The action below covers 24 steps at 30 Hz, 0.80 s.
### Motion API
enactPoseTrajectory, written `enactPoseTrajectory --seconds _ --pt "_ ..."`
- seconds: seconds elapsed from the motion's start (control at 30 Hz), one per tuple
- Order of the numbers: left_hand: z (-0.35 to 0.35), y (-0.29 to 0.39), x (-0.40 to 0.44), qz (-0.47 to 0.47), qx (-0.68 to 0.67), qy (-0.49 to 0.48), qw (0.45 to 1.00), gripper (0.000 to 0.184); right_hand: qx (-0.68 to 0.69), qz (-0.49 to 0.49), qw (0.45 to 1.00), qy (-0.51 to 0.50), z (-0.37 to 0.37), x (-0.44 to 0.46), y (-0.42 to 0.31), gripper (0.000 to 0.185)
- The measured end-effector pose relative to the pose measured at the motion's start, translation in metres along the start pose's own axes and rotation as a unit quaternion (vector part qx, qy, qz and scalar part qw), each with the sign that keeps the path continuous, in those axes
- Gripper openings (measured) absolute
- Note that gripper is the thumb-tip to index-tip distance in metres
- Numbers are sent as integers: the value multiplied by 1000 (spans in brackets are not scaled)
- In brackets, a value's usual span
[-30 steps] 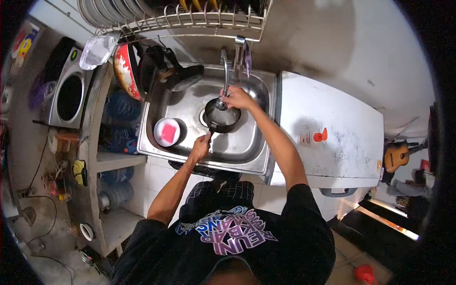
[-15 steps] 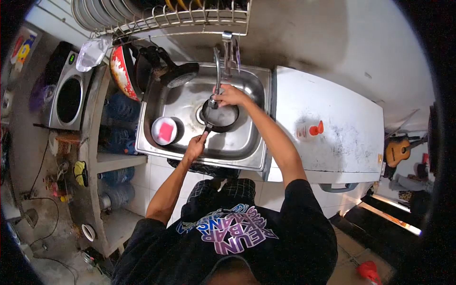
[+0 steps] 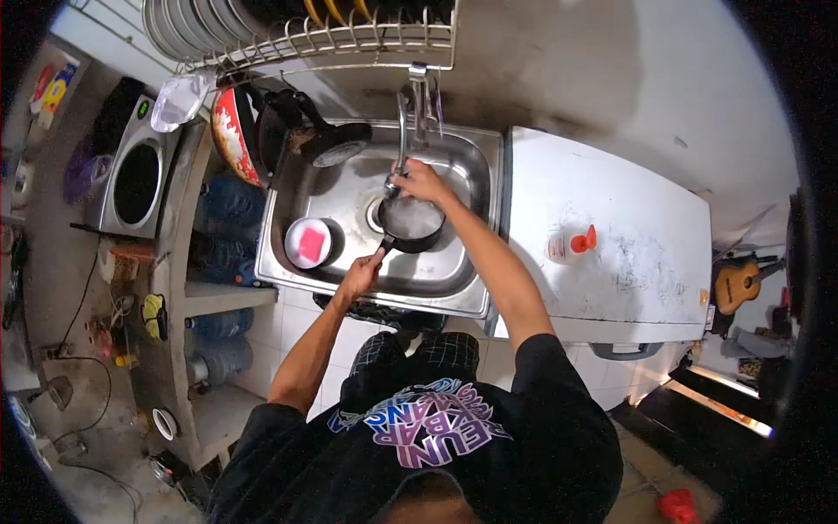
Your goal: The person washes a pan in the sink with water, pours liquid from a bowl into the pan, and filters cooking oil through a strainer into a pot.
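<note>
My left hand [image 3: 360, 276] is closed round the handle of a small dark saucepan [image 3: 426, 243], held over the sink basin [image 3: 349, 188]. Cloudy, whitish liquid shows inside the pan. At the end of the curved faucet [image 3: 402, 131], just above the pan's far rim, the fingers of my right hand [image 3: 422, 183] close round the nozzle. Whether water is running is hard to make out. To the left in the basin stands a white bowl [image 3: 291, 237] with a pink sponge [image 3: 310, 244] in it.
A dark frying pan [image 3: 340, 144] rests at the sink's back left corner. Above hangs a wire dish rack [image 3: 375, 39] with plates. On the white surface at right stands a bottle with a red pump [image 3: 583, 241]. Water jugs [image 3: 231, 201] sit on shelves at left.
The saucepan has shifted slightly towards me and away from the nozzle, showing more of its inside. My right hand stays at the nozzle; the whole view has shifted a little.
</note>
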<state>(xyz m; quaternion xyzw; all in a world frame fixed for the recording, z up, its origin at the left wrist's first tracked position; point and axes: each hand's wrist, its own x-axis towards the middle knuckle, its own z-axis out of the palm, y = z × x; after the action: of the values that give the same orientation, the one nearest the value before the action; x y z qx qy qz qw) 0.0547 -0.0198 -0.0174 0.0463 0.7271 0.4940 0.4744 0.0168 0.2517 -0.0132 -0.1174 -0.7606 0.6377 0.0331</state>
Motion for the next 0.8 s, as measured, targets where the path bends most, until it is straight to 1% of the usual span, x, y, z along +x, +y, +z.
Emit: enactPoseTrajectory --seconds 0.07,0.1,0.13,0.2,0.23,0.27,0.3,0.37,0.4,0.43,0.47,0.5,0.53,0.6,0.63,0.73,0.77,0.8 --pt "3 0 -1 -10 -32 -21 999 49 112 38 990 -73 1 -3 -17 21" --pt "7 5 -3 -38 -47 -15 998 49 98 58 988 -100 -3 -4 -25 21" --pt "9 4 -1 -39 -49 -14 998 49 98 59 988 -102 -8 -5 -30 21" --pt "14 5 2 3 -45 20 999 49 67 66 982 -163 -24 -7 -35 27" --pt "17 8 1 -5 -40 41 998 48 52 99 976 -190 -31 -5 -35 27" --pt "19 8 4 -5 -42 40 998 48 50 99 975 -190 -41 -5 -34 27" --pt "20 6 8 3 -41 56 998 47 -41 114 973 -197 -53 -9 -44 28" --pt "21 7 9 20 -26 74 997 46 -223 147 945 -189 -64 -11 -62 28" --pt "22 9 7 20 -26 73 997 46 -222 147 945 -188 -64 -12 -56 28" --pt "23 13 4 17 -22 77 997 46 -320 35 941 -105 -62 -12 -39 27" --pt "23 15 3 16 -18 81 996 47 -408 -80 909 -17 -60 -7 -16 26" --pt "21 9 8 22 -15 82 996 46 -375 -98 922 21 -52 9 26 26" --pt "19 6 11 15 -2 77 997 49 -374 -100 922 24 -49 10 25 26" --pt "17 5 9 18 47 81 995 52 -267 14 961 63 -32 7 23 29" --pt "15 4 11 18 57 69 996 54 -266 13 962 66 -28 8 21 29" --pt "16 3 9 23 87 78 993 52 -111 -18 994 14 -12 8 12 35" --pt "17 4 9 24 88 77 993 54 -14 20 999 -42 -10 8 7 33" --pt "19 6 8 25 89 77 993 54 -13 19 999 -41 -11 8 3 33"
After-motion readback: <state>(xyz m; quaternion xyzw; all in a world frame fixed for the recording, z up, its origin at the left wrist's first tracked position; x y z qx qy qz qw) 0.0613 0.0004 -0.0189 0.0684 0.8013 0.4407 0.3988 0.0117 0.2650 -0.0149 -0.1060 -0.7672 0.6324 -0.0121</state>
